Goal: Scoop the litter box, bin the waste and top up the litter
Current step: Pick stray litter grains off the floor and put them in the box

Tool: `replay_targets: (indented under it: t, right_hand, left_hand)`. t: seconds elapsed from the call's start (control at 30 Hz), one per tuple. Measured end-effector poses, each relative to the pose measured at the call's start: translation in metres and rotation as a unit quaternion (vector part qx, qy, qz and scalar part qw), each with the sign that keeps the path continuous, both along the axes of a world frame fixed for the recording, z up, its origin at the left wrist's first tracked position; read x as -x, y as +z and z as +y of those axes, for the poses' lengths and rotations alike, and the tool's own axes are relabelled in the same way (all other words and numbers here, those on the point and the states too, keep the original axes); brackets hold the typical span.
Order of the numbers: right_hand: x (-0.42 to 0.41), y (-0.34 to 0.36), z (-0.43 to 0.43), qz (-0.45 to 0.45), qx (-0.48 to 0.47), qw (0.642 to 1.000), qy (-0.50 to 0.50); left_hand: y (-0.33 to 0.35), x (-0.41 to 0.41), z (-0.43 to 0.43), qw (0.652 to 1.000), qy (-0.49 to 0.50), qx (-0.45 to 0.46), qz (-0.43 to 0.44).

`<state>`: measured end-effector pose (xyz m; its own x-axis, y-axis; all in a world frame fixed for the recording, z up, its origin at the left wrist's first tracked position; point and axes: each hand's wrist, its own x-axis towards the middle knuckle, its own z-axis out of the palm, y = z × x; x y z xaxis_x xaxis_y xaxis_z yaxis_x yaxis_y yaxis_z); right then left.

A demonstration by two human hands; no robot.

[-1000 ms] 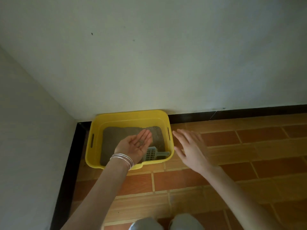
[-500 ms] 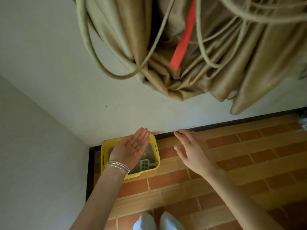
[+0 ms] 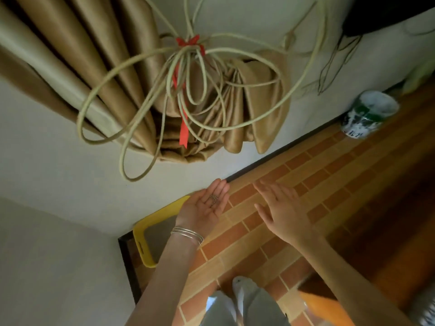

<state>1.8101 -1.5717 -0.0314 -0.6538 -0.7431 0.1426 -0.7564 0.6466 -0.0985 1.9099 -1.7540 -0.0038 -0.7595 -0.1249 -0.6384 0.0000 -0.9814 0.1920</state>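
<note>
The yellow litter box (image 3: 141,241) sits in the corner of the room on the tiled floor, largely hidden behind my left forearm; grey litter shows inside it. My left hand (image 3: 204,208) is held palm up above the box's right end, fingers straight, with a few dark litter grains (image 3: 214,199) lying on the palm. My right hand (image 3: 281,210) hovers palm down over the tiles to the right, fingers spread and holding nothing. The scoop is out of sight.
A tied-up tan curtain (image 3: 211,109) with looped pale cord (image 3: 146,118) and a red ribbon hangs on the wall above. A green-and-white tub (image 3: 367,114) stands by the skirting at far right. My feet (image 3: 242,292) are on the brick-pattern tiles.
The view has risen and swung right: the litter box shrank toward the lower left, the curtain and tub came into sight. Both hands keep the same pose, the grains still on my left palm.
</note>
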Motion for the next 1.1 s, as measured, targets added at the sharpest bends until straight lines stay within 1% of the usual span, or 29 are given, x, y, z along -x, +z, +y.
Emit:
replay_targets:
  t: [0.17,0.27,0.5,0.63,0.83,1.1]
  right_hand:
    - [0.001,0.012,0.043,-0.001,-0.015,0.998,-0.066]
    - [0.007,0.019,0.068,0.006,-0.016,0.996,-0.092]
    - [0.041,0.029,0.126,-0.026,-0.015,0.987,-0.157]
    - [0.078,0.036,0.161,-0.035,-0.015,0.984,-0.177]
    - [0.157,0.057,0.226,-0.029,-0.012,0.98,-0.196]
    - [0.254,0.082,0.305,0.02,0.016,0.977,-0.213]
  left_hand:
    - [0.017,0.025,0.028,0.998,-0.064,0.012,0.009]
    - [0.02,0.045,0.044,0.996,-0.086,0.011,0.008]
    - [0.026,0.099,0.09,0.99,-0.139,0.008,0.002]
    - [0.033,0.143,0.124,0.99,-0.142,0.009,-0.008]
    - [0.046,0.225,0.189,0.987,-0.159,0.031,-0.005]
    - [0.063,0.324,0.266,0.985,-0.168,0.027,0.021]
